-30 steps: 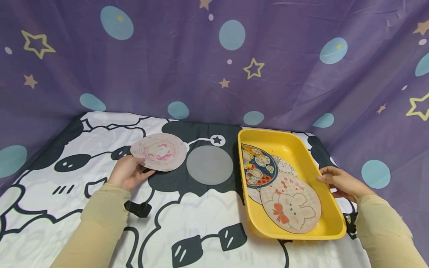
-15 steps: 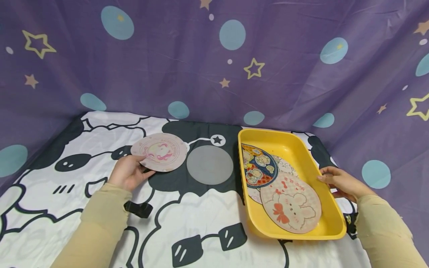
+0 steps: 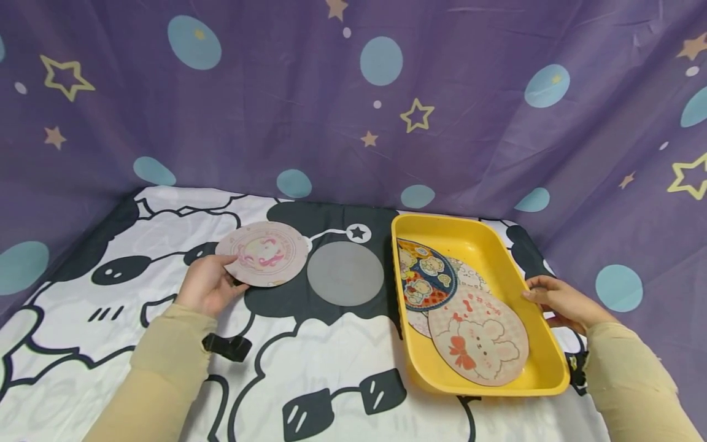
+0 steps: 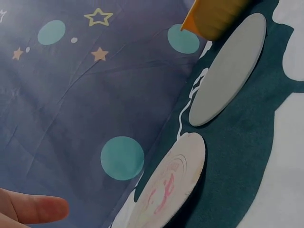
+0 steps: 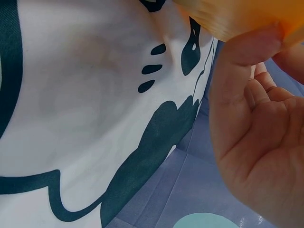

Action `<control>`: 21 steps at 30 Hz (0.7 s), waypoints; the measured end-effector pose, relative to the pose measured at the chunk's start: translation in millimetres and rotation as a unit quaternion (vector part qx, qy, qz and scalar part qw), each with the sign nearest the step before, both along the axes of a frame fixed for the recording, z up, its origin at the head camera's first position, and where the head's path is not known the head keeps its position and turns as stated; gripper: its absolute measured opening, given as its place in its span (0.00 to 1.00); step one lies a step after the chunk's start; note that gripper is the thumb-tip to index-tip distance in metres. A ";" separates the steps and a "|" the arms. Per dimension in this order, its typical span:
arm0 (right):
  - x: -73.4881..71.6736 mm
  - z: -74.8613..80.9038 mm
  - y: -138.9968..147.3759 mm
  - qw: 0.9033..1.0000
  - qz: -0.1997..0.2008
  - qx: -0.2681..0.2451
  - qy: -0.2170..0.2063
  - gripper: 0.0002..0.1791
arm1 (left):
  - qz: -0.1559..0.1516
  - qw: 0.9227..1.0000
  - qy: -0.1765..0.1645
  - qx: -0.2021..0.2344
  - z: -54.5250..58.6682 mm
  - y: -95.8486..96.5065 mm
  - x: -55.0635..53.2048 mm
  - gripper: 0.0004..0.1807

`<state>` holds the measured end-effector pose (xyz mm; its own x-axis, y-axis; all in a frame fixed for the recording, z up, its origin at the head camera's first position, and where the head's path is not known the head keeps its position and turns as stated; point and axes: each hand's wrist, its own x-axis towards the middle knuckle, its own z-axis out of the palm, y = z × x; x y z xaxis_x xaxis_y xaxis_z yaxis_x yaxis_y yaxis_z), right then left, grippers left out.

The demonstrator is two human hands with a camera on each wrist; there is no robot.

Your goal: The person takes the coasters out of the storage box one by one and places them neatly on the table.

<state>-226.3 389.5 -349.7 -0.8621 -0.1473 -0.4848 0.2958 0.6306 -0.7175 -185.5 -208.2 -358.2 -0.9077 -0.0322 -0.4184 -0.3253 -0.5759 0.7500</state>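
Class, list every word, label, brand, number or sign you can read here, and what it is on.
No words or numbers are legible.
Pink pony-print disc: curved lettering, too small to read.
Bunny-print disc: red lettering, too blurred to read.
Tablecloth: star in a circle, wordless.
Grey disc: no lettering visible.

Purple starry curtain (image 3: pixel 309 110), cartoon-print tablecloth (image 3: pixel 331 344)

Two hands (image 3: pixel 210 285), one tray (image 3: pixel 544 383) — at least five round mats (image 3: pixel 270 253)
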 end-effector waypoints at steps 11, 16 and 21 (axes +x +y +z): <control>-0.5 0.5 0.2 1.000 0.001 0.003 -0.002 0.22 | 0.022 0.999 0.025 -0.037 9.2 8.8 -0.9 0.33; -0.5 1.3 -0.1 1.000 0.004 0.003 -0.003 0.23 | 0.026 0.997 0.035 -0.057 10.2 12.9 -1.7 0.31; 0.4 1.8 -0.9 1.000 0.003 0.005 -0.003 0.23 | 0.033 0.997 0.051 -0.053 12.7 18.9 -1.8 0.31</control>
